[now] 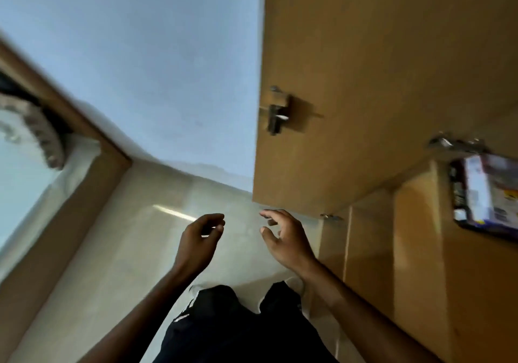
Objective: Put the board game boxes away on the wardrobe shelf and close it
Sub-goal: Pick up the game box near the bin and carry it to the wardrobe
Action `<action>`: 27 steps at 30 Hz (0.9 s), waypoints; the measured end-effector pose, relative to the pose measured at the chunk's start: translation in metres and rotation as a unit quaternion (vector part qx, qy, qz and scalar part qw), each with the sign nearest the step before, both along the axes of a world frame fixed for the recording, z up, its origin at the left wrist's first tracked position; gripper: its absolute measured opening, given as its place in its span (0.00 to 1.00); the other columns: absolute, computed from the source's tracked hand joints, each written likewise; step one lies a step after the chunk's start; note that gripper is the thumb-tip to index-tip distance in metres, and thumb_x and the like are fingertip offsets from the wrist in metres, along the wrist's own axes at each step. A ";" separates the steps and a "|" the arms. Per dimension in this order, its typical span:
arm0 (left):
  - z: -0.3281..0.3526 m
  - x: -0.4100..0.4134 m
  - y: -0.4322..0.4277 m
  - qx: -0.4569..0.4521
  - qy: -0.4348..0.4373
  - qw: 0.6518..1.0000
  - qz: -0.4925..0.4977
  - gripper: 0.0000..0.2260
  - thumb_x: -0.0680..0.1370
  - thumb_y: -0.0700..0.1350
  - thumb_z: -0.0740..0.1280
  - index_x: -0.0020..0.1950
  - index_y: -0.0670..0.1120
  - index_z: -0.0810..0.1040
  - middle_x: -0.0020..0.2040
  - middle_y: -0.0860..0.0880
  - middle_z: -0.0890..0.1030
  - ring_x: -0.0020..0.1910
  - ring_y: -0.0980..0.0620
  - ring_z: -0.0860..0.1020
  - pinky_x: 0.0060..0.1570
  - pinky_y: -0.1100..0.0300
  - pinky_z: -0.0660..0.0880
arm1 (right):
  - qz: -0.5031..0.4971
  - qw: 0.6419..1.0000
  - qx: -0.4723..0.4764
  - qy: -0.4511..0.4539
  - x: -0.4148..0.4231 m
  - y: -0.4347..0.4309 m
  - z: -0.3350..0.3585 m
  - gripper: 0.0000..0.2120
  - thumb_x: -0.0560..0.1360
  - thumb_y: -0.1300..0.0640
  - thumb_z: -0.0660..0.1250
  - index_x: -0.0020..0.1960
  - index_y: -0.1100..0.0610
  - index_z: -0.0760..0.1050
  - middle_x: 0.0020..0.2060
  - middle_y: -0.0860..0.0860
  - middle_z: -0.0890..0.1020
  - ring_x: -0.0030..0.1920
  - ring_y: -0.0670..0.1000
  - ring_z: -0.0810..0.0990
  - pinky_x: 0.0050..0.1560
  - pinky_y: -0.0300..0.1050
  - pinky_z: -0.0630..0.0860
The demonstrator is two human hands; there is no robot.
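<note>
The wardrobe door (378, 62) stands open at the upper right, brown wood with a metal lock (276, 114) near its left edge. A board game box (485, 194), dark-edged with a pale printed face, lies on a wardrobe shelf (420, 222) at the far right. My left hand (200, 243) and my right hand (286, 239) hang side by side in front of me over the floor, both holding nothing, fingers loosely curled and apart. The right hand is just below the door's bottom corner, not touching it.
Pale tiled floor (157, 250) lies under me, and my dark trousers and shoes show at the bottom. A blue-grey wall (157, 68) fills the upper left. A wooden frame (73, 127) with a bed or mattress edge runs along the left.
</note>
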State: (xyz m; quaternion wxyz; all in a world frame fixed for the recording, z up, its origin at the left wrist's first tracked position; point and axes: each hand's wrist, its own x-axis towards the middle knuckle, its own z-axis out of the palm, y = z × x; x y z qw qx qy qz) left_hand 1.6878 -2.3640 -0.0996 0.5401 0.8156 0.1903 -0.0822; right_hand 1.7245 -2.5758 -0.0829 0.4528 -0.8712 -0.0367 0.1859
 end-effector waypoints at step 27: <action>0.044 -0.333 0.502 -0.057 -0.110 0.659 0.742 0.09 0.78 0.37 0.67 0.53 0.50 0.81 0.46 0.49 0.85 0.47 0.49 0.83 0.49 0.61 0.79 | 0.628 0.775 0.047 0.063 -0.167 0.738 0.034 0.15 0.76 0.59 0.68 0.61 0.48 0.77 0.49 0.44 0.82 0.50 0.43 0.81 0.46 0.32 0.78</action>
